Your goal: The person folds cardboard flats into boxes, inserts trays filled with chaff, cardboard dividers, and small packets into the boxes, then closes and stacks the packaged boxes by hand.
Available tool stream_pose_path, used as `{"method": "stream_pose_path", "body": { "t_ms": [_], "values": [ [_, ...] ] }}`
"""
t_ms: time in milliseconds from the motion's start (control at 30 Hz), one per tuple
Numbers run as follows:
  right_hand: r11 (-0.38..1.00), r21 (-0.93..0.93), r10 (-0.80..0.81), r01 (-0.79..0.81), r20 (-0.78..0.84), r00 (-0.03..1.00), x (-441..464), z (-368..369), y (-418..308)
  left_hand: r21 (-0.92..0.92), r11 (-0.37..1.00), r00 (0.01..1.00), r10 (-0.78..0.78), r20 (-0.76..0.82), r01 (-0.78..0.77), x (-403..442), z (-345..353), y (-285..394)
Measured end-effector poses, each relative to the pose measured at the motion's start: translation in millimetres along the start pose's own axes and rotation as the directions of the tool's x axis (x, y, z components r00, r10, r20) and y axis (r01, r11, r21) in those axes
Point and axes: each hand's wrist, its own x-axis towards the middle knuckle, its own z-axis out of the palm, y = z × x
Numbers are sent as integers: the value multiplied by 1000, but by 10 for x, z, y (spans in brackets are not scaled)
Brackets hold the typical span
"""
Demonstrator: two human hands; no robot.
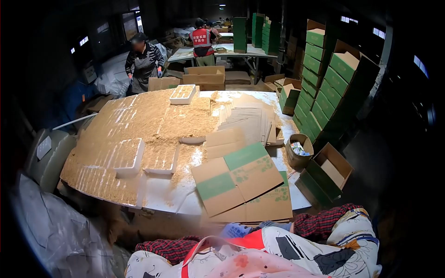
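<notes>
My left hand [235,230], in a blue glove with white print, is low at my waist, partly covered by the apron [250,264]. My right hand [276,226] is beside it in a grey-blue glove at the end of a red-and-black checked sleeve [320,222]. The fingers of both are mostly hidden, and I cannot make out anything in them. Just beyond, a flat folded carton [215,187] with green printed panels lies on another flat carton [273,208] at the table's near edge.
White foam trays [139,155] with sawdust-like material cover the table's left. Flat cardboard [250,123] is stacked centre right. Green cartons [333,88] tower at right, near a bucket [299,155] and an open carton [324,176]. One person [143,65] stands left, another [202,41] farther back.
</notes>
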Motion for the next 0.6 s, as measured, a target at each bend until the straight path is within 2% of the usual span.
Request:
{"method": "stream_pose_path", "body": {
  "t_ms": [367,433,500,533,567,600],
  "values": [
    [999,14,-48,49,-93,994,171,54,17,-66,998,1000,-19,9,20,-42,3,-41],
    [997,14,-74,77,-154,985,209,68,44,-76,997,1000,-14,16,15,-37,-6,-70],
    [993,0,-113,119,-287,951,217,13,101,-86,996,1000,-11,5,12,-85,-16,-110],
    [989,95,-67,110,-373,925,162,-91,133,-98,995,1000,-8,4,8,-95,-38,-114],
    [926,364,71,99,-426,902,45,-235,241,-92,996,1000,-20,-2,20,-125,-66,-74],
    [875,476,217,86,-545,810,-140,-385,42,-87,995,999,-45,-5,44,-137,-79,-41]
  ]
}}
